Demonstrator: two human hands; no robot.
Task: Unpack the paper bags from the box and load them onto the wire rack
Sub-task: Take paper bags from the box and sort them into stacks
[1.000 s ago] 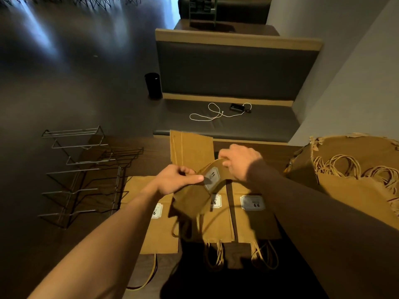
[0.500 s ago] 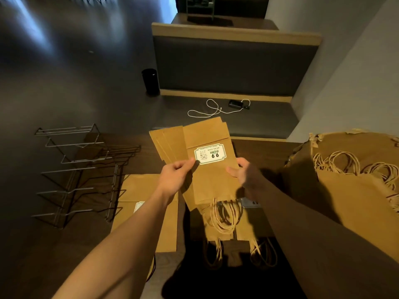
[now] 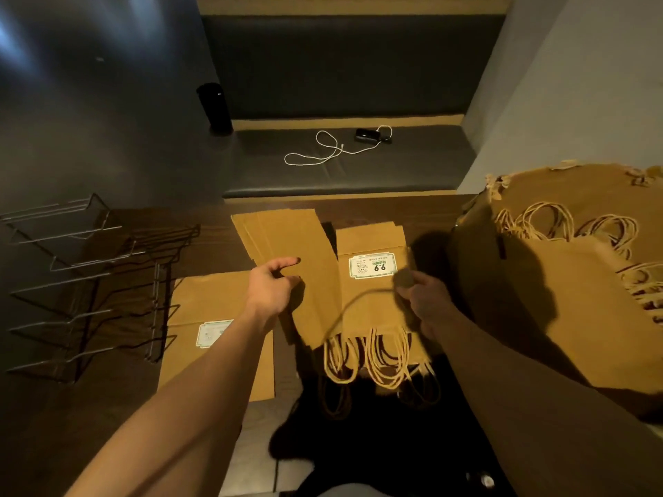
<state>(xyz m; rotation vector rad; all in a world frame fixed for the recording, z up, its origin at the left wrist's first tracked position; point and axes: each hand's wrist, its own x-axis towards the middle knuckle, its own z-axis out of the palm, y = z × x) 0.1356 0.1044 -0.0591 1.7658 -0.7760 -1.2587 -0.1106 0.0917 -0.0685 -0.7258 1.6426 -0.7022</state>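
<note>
Bags that were one raised fan half a second ago are now split into two bundles, lower and closer to the table point(image 3: 423, 213); the left hand point(image 3: 269, 289) grips the plain-faced bundle point(image 3: 290, 252), thumb on top pointing right, fingers curled under its lower edge; the right hand point(image 3: 422, 295) pinches the labelled bundle point(image 3: 373, 295) at its right edge, fingers curled, though shadow hides exactly how they lie; the white label reads 9.9 upside down; rope handles point(image 3: 380, 360) hang off the near edge of the table; both forearms reach forward from the bottom corners, the left bare and lit, the right in shadow; another bag point(image 3: 211, 303) lies flat on the table under the left wrist, near the front edge; the wire rack point(image 3: 89, 281) stands at the table's left edge with nothing loaded on it; the torn box point(image 3: 574, 274) with more bags sits at the right edge; beyond the far edge, a white cable point(image 3: 323, 152) and a dark cup point(image 3: 215, 107) rest on the bench point(image 3: 412, 166).
</note>
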